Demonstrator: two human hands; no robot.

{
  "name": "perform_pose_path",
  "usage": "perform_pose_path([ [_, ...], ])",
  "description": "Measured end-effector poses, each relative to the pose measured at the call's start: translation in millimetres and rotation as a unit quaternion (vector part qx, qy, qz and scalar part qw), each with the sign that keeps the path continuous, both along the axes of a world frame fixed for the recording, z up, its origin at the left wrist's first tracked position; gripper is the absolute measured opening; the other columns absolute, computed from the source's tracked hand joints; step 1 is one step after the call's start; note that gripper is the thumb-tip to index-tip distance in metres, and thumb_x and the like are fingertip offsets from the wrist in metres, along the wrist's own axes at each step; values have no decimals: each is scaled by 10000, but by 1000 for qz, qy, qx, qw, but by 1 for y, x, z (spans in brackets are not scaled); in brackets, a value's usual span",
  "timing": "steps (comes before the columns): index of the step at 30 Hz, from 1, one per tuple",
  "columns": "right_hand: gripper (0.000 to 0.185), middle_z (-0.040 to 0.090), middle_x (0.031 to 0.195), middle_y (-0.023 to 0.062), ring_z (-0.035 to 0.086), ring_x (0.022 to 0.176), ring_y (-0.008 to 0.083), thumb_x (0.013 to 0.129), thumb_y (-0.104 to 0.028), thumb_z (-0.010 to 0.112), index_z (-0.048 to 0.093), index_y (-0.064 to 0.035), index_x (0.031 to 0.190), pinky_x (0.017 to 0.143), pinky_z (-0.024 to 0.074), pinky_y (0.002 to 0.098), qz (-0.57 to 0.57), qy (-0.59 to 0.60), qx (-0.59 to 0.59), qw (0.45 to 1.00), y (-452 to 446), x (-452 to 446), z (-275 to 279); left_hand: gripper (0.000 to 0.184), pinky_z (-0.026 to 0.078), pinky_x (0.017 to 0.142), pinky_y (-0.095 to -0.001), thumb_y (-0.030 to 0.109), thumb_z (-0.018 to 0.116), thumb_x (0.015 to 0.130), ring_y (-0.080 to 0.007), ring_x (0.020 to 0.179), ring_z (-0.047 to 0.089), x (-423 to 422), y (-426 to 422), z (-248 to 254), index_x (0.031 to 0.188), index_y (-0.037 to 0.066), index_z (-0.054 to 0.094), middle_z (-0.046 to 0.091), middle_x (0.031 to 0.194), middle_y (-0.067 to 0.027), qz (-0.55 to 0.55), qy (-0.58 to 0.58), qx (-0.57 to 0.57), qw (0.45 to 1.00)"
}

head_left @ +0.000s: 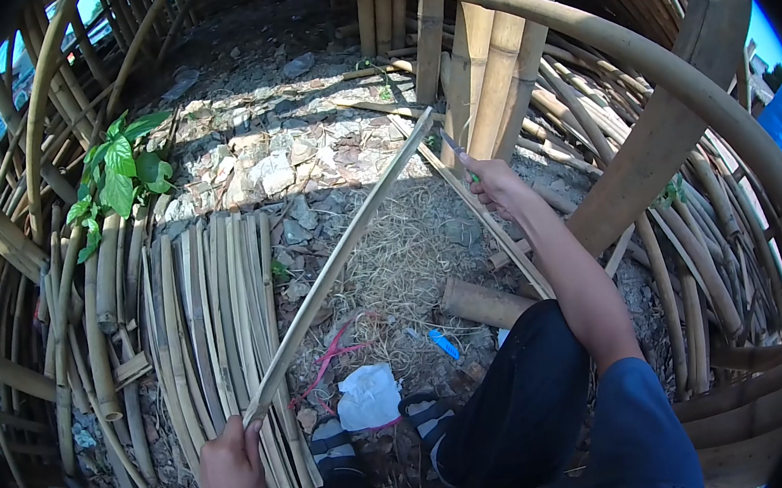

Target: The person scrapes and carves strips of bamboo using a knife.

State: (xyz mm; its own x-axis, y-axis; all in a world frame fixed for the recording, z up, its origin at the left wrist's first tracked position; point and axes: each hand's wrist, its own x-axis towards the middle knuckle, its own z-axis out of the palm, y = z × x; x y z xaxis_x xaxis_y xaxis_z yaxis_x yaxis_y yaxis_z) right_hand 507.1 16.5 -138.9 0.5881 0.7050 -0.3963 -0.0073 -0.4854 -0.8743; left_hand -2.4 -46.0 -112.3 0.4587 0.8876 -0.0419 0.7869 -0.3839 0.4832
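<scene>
My left hand (231,474) is closed around the lower end of a long split bamboo strip (343,253). The strip slants up and away to the right, its far end raised near the middle of the view. In my right hand (496,187) is a knife (454,147), its blade pointing up and to the left, close to the strip's far end but seemingly apart from it. A bit of green shows at the knife's handle between my fingers. Below the strip, pale curled bamboo shavings (401,248) cover the ground.
Split bamboo strips (218,308) lie side by side at left. Upright bamboo poles (497,55) stand ahead, and a curved pole (636,56) arches overhead at right. A short bamboo piece (486,304), white paper (368,397), pink string (334,351) and a blue item (443,343) lie near my feet.
</scene>
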Motion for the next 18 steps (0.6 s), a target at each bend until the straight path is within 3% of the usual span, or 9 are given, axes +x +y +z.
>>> perform_pose_path([
  [5,448,377,592,-57,268,433,54,962,-524,527,479,-103,816,398,172,240,-11,47,58,997,-9,-41,5,264,377,449,-476,102,547,967,-432,483,535,8,7,0,747,-19,467,484,509,-228,15,4,-3,1000],
  [11,385,416,633,-36,375,482,57,997,-448,500,482,-97,840,420,276,221,36,-11,156,987,-17,-61,11,250,372,458,-482,91,546,964,-436,488,536,9,8,-4,756,-22,465,487,517,-230,14,-4,13,1000],
  [13,379,452,631,-28,423,520,95,994,-400,503,516,-51,846,490,376,297,43,-105,189,975,-18,-66,11,226,383,482,-495,91,549,959,-442,523,542,9,8,-6,778,-21,472,511,566,-242,15,4,33,999],
  [14,425,541,650,48,549,588,180,1008,-423,453,519,-23,880,583,439,372,64,-154,178,970,-17,-66,6,226,383,482,-495,91,549,959,-442,523,542,10,7,-6,778,-21,472,511,566,-242,12,3,34,999],
  [15,425,541,650,48,549,588,180,1008,-423,453,519,-23,880,583,439,372,61,-154,178,970,-21,-75,8,204,392,503,-499,91,553,955,-445,554,550,10,6,-6,801,-25,489,528,608,-250,9,14,43,999],
  [17,470,612,671,160,634,637,317,1021,-432,395,523,1,891,604,462,463,95,-418,118,896,-30,-102,18,183,402,523,-504,91,556,952,-447,584,559,11,5,-6,824,-30,506,545,650,-257,4,24,53,998],
  [18,470,612,671,160,634,637,317,1021,-432,395,523,1,891,604,462,463,93,-418,119,896,-34,-113,21,164,408,538,-510,93,561,948,-450,603,563,11,4,-7,857,-39,526,558,686,-259,2,16,64,998],
])
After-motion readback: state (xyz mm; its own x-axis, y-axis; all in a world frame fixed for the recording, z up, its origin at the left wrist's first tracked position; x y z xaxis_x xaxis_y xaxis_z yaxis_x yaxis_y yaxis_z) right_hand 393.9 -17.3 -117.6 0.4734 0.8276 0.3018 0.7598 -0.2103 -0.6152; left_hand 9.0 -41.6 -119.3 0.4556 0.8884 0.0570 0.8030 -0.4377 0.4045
